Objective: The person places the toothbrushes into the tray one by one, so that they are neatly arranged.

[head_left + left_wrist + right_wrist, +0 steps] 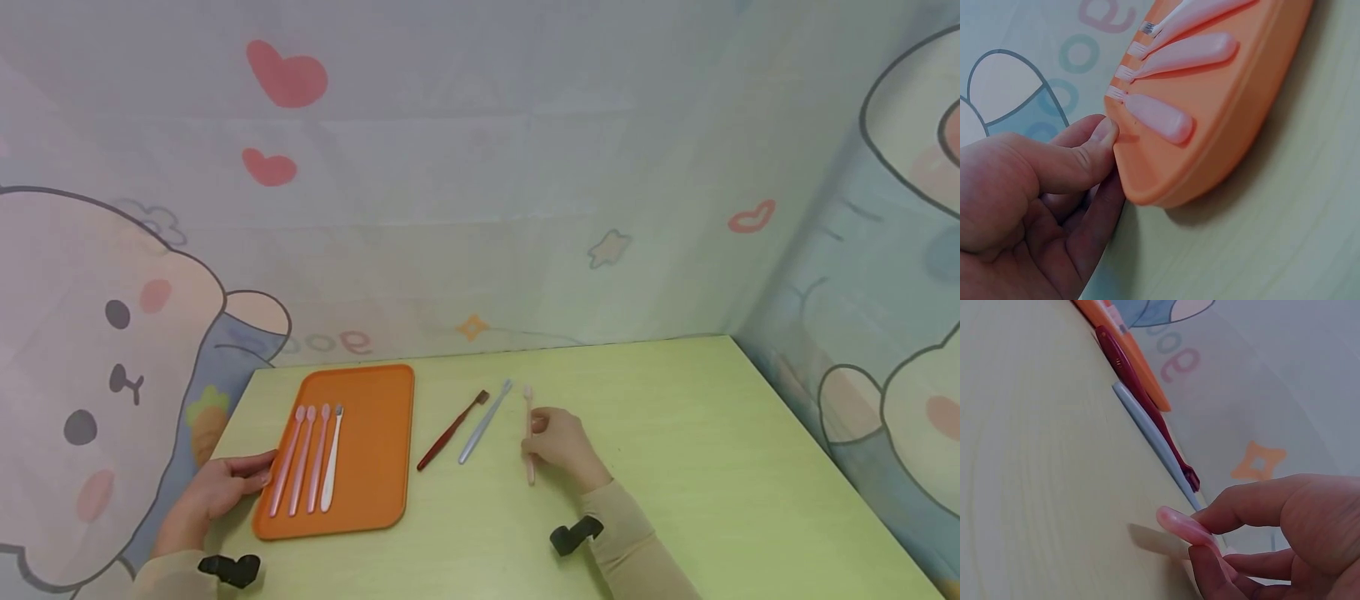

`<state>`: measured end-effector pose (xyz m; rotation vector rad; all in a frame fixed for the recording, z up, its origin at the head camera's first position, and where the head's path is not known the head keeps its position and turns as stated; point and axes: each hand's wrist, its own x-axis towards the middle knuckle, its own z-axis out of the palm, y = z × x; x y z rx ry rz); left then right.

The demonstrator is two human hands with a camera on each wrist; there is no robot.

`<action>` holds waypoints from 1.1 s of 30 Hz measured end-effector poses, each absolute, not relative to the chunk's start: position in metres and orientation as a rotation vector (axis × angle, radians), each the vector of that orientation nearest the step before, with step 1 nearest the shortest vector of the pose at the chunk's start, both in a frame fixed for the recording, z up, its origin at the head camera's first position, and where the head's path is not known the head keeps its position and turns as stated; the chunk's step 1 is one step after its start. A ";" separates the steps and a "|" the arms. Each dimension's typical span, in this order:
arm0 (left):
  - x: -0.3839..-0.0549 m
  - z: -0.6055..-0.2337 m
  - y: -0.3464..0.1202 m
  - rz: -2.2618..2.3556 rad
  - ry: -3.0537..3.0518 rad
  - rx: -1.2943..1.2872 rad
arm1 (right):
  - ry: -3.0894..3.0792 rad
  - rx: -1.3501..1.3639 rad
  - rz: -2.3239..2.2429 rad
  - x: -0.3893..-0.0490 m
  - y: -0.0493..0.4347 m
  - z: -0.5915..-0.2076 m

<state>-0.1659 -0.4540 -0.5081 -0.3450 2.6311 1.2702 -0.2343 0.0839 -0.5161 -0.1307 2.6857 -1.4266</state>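
My right hand (pixel 564 442) pinches a pink toothbrush (pixel 531 475) between thumb and fingers, its head pointing to the back. In the right wrist view the handle end (pixel 1180 526) sticks out past the fingertips, with its shadow on the table. At the left, my left hand (pixel 213 493) holds the left rim of an orange tray (pixel 375 450), thumb at the edge. Three pink toothbrushes (pixel 302 462) and a white toothbrush (pixel 331 467) lie side by side on the tray, heads to the back. Between tray and right hand lie a dark red toothbrush (pixel 448 433) and a light blue toothbrush (pixel 483 425), both slanted.
The pale green table (pixel 675 433) reaches to a printed cloth backdrop (pixel 480 167) at the back and sides. A dark wrist camera (pixel 576 535) sits on the right sleeve, another camera (pixel 231 570) on the left one.
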 end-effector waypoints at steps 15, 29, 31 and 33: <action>-0.165 -0.507 -0.454 1.274 2.636 -0.342 | 2.628 -0.152 -1.509 -0.233 0.077 -0.513; -0.163 -0.507 -0.454 1.248 2.682 -0.293 | 2.364 -0.257 -1.711 -0.232 0.040 -0.512; -0.163 -0.506 -0.454 1.243 2.685 -0.289 | 2.330 -0.281 -1.728 -0.231 0.032 -0.511; -0.162 -0.504 -0.453 1.238 2.689 -0.283 | 2.307 -0.314 -1.738 -0.230 0.023 -0.510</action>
